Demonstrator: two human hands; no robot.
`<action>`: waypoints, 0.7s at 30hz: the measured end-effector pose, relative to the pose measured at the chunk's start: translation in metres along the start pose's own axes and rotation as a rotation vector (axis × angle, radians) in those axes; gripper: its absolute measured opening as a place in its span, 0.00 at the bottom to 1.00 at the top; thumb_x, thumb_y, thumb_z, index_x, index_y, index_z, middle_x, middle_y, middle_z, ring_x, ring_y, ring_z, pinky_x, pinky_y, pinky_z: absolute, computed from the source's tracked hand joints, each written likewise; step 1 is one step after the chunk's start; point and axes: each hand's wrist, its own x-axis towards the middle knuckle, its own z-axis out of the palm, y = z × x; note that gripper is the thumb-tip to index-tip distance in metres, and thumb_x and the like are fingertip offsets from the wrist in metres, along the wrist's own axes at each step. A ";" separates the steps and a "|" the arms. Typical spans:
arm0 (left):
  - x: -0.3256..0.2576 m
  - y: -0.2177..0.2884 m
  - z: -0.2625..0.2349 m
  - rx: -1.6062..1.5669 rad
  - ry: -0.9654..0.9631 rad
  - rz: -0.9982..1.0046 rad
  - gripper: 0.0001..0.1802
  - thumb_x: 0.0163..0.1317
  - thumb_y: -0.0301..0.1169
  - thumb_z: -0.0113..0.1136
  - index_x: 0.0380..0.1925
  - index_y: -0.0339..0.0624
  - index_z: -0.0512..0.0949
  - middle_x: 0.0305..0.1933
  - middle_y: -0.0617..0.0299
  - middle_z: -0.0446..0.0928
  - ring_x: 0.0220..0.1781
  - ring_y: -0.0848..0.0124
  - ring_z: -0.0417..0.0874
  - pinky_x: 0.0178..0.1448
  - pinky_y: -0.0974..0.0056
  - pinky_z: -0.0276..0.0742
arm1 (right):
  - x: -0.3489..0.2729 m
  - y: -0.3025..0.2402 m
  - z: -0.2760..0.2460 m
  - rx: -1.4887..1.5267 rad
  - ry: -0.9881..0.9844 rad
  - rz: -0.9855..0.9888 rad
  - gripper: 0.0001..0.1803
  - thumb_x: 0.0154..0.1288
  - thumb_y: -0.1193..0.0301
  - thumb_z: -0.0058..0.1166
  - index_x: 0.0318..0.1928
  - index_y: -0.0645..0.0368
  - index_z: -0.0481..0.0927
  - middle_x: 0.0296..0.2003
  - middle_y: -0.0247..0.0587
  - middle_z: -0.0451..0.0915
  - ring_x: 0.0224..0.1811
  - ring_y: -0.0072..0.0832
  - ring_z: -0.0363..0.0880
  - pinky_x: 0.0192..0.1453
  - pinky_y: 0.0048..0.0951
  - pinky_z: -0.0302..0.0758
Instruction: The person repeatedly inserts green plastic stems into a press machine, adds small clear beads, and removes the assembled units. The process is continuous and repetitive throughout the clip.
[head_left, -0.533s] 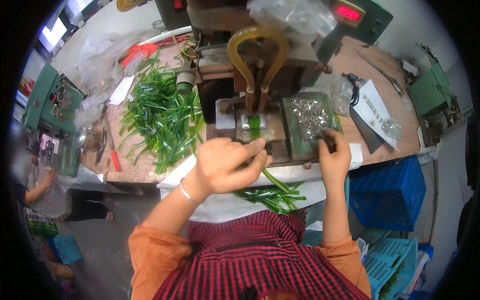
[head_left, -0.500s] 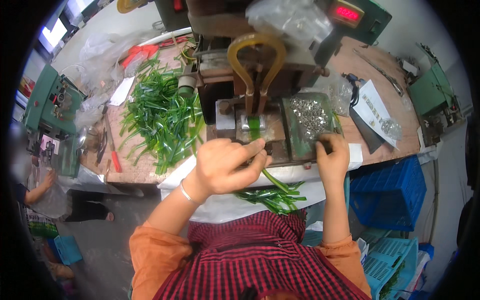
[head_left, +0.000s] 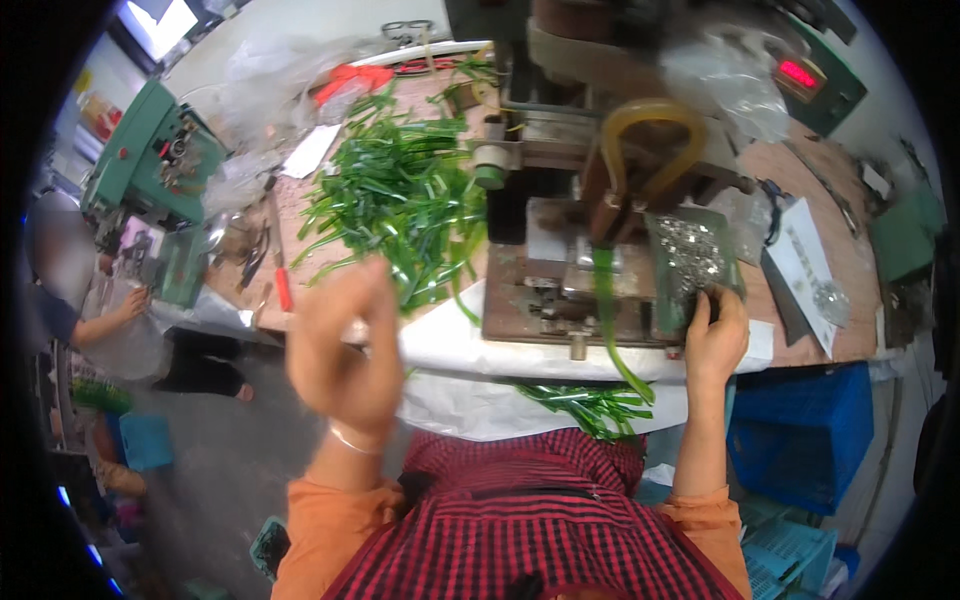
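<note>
Green strip [head_left: 606, 300] in the press [head_left: 505, 305], right hand [head_left: 718, 335] at the tray [head_left: 668, 312]

Head view. Tray, dull green and shallow, directly ahead of the right hand. Inside: many small, shiny metal bits [head_left: 690, 250], loosely piled. Right thumb and fingertips bent close together at the tray's near end; cannot tell whether a bit is pinched. Blue crate [head_left: 800, 435] below and to the right of this hand, under the table edge; contents not readable. Light-blue basket [head_left: 790, 552] lower again, contents likewise unclear.

Green strip: long, narrow, flat, glossy. Lies left of the right hand, well right of the left hand [head_left: 345, 345], touched by neither. Upper end under the press head; long axis runs from there toward the wearer, the lower part curving right, free end over a white sheet [head_left: 455, 405]. Small bundle [head_left: 585, 408] of similar strips just beside that end.

Left hand raised, motion-blurred; finger closure cannot be told. Heap of strips [head_left: 395, 190] on the table beyond it.
</note>
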 end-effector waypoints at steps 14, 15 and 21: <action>-0.026 -0.146 0.151 0.732 -0.868 -0.427 0.16 0.53 0.43 0.71 0.30 0.41 0.87 0.44 0.55 0.81 0.46 0.55 0.83 0.48 0.52 0.79 | 0.006 -0.008 -0.002 -0.095 -0.114 -0.076 0.06 0.58 0.72 0.62 0.36 0.59 0.82 0.35 0.46 0.81 0.43 0.47 0.77 0.48 0.45 0.74; -0.024 -0.143 0.138 0.714 -0.913 -0.463 0.16 0.54 0.43 0.70 0.30 0.41 0.87 0.44 0.54 0.81 0.45 0.54 0.84 0.48 0.52 0.80 | 0.004 -0.004 -0.002 -0.074 -0.088 -0.103 0.06 0.58 0.72 0.61 0.36 0.59 0.81 0.34 0.46 0.81 0.42 0.48 0.78 0.46 0.46 0.75; -0.021 -0.154 0.070 -0.148 -0.558 -0.707 0.07 0.62 0.28 0.65 0.30 0.34 0.83 0.32 0.62 0.83 0.25 0.77 0.77 0.30 0.71 0.71 | 0.000 0.008 -0.004 0.529 -0.052 0.196 0.08 0.66 0.74 0.58 0.44 0.62 0.83 0.38 0.46 0.86 0.38 0.34 0.85 0.44 0.31 0.79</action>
